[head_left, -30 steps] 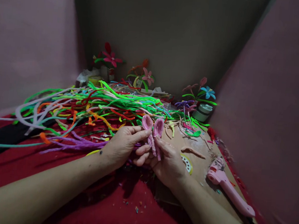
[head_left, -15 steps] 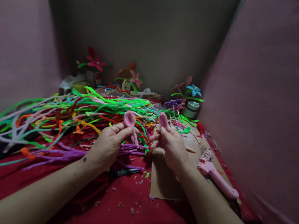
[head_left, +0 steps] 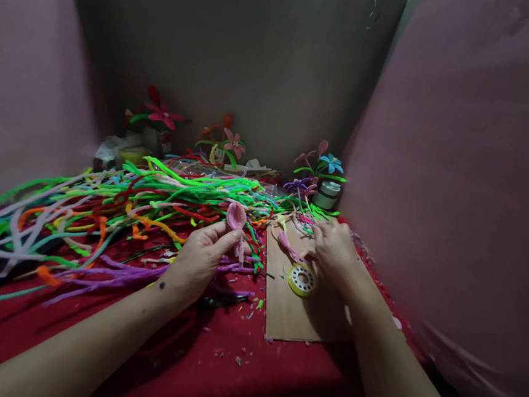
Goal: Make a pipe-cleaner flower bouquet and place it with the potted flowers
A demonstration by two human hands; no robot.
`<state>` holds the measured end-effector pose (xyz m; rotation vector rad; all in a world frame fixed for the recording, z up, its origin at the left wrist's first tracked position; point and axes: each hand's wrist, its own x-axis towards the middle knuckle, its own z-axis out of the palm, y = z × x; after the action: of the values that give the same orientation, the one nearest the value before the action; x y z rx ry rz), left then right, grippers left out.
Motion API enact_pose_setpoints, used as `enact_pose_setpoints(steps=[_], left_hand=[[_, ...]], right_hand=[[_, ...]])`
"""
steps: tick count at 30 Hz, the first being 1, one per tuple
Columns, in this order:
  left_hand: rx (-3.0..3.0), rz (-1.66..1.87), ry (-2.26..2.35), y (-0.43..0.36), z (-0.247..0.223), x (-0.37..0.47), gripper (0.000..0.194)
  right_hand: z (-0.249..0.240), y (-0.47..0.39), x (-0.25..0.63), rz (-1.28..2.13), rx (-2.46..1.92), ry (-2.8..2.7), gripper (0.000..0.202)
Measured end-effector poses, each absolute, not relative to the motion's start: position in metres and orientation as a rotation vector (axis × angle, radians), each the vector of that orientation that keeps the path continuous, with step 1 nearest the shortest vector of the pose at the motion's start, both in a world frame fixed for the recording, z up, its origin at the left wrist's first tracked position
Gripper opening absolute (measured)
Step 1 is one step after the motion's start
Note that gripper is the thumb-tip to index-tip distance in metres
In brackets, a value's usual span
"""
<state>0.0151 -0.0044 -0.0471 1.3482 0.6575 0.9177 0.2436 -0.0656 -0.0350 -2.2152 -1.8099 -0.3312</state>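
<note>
My left hand (head_left: pixel 206 252) pinches a pink pipe-cleaner petal (head_left: pixel 236 216) by its twisted stem (head_left: pixel 241 251), which hangs below the thumb. The petal is upright, its cupped side facing me. My right hand (head_left: pixel 334 245) is over the far right part of the cardboard (head_left: pixel 286 318), fingers curled downward. Its fingertips are hidden, so I cannot make out what they grip. Just left of it a pink pipe-cleaner piece (head_left: pixel 289 247) lies on the cardboard. A roll of yellow tape (head_left: pixel 302 280) lies flat below that piece.
Many coloured pipe cleaners (head_left: pixel 191 186) are heaped at left and centre on the red cloth (head_left: pixel 176 364). Pipe-cleaner flowers (head_left: pixel 331 163) stand behind, near a small jar (head_left: pixel 327 195). Dark-handled scissors or pliers (head_left: pixel 223 301) lie before the heap. Pink sheets (head_left: pixel 470 179) flank both sides.
My right hand has moved right and away from the left, and no petal shows in it now. The tape roll has come into view. My left hand still holds its petal.
</note>
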Motion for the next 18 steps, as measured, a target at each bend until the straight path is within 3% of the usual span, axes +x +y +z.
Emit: enact_pose_setpoints(steps=[4,11,18], left_hand=[[1.378,0.924,0.678,-0.004,-0.048,0.015,0.020],[1.418,0.866,0.684,-0.005,-0.050,0.016,0.026],[1.397,0.830,0.707,-0.005,-0.051,0.017,0.026]], right_hand=[[-0.040,-0.117,0.277,-0.555,-2.364,-1.632,0.032],[-0.072,-0.179,0.293,-0.226,-2.545,-1.554,0.033],[-0.097,-0.182,0.292,-0.364,-2.352,-1.585,0.047]])
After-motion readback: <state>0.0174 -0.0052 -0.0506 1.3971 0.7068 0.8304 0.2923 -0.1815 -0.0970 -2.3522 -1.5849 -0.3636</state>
